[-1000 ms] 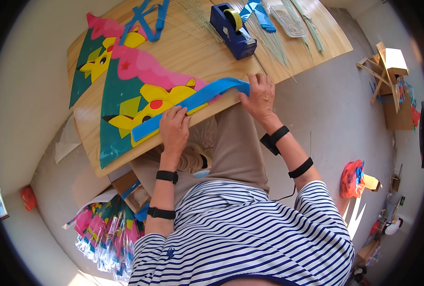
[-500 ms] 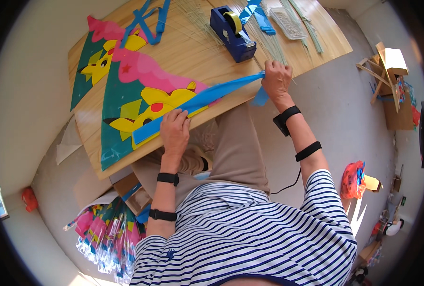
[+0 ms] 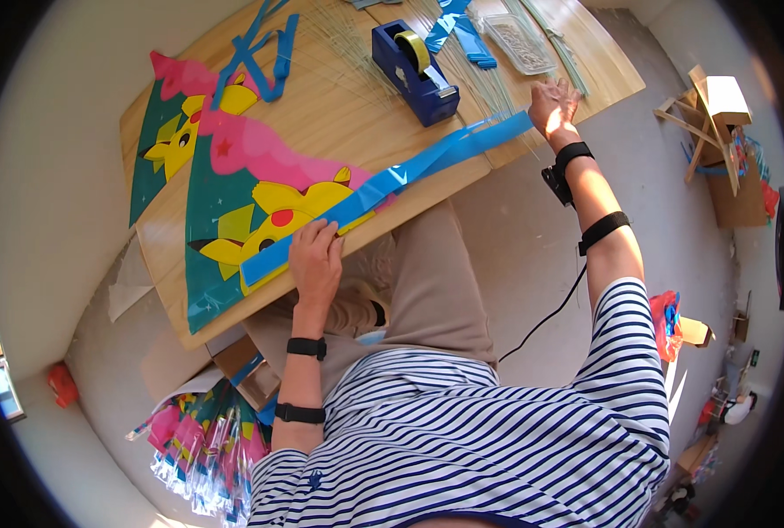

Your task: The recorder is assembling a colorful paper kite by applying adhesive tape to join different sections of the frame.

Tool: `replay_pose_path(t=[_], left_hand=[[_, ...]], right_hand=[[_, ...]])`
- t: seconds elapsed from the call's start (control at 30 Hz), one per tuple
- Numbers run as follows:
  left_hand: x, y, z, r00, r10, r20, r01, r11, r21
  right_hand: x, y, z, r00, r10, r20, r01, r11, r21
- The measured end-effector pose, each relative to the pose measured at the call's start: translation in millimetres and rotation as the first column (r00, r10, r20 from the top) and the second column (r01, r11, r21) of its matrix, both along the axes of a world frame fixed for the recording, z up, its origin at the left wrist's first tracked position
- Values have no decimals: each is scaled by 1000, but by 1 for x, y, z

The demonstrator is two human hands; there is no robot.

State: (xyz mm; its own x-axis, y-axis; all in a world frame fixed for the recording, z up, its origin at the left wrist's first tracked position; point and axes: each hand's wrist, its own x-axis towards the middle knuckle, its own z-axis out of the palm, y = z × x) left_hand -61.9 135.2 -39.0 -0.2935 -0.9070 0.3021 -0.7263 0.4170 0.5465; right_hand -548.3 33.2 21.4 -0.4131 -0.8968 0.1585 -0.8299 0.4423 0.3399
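A long blue plastic strip [image 3: 370,189] runs along the near edge of a triangular printed sheet [image 3: 220,220], which is green and pink with a yellow cartoon animal. My left hand [image 3: 315,264] presses the strip onto the sheet near the table's edge, its fingers close together. At the strip's right end is my right hand [image 3: 554,107], its arm stretched out; the fingers appear closed on that end, though the grip is partly hidden. The strip's middle is slightly twisted and folded. A second such sheet [image 3: 165,145] lies partly under the first.
On the wooden table [image 3: 321,106] stand a blue tape dispenser [image 3: 415,75] and a clear tub [image 3: 519,42] of small pieces. Loose blue strips [image 3: 255,57] and thin rods [image 3: 489,92] lie around. Packed printed sheets [image 3: 202,444] and an open carton [image 3: 246,370] sit below on the left.
My right hand has moved right and away from me, drawing the strip's right end farther out over the table. My left hand has stayed nearly in place on the strip.
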Motion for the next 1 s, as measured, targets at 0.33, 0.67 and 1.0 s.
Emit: replay_pose_path(t=[0.33, 0.67, 1.0], left_hand=[[2, 0, -4, 1000, 3, -11, -3, 1000, 7], [3, 1, -7, 1000, 5, 17, -5, 1000, 14], [1, 0, -4, 1000, -10, 28, 10, 1000, 1]], right_hand=[[100, 38, -17, 802, 247, 544, -47, 934, -354], [57, 50, -48, 127, 82, 989, 643, 752, -145], [51, 5, -46, 85, 182, 980, 767, 616, -181]])
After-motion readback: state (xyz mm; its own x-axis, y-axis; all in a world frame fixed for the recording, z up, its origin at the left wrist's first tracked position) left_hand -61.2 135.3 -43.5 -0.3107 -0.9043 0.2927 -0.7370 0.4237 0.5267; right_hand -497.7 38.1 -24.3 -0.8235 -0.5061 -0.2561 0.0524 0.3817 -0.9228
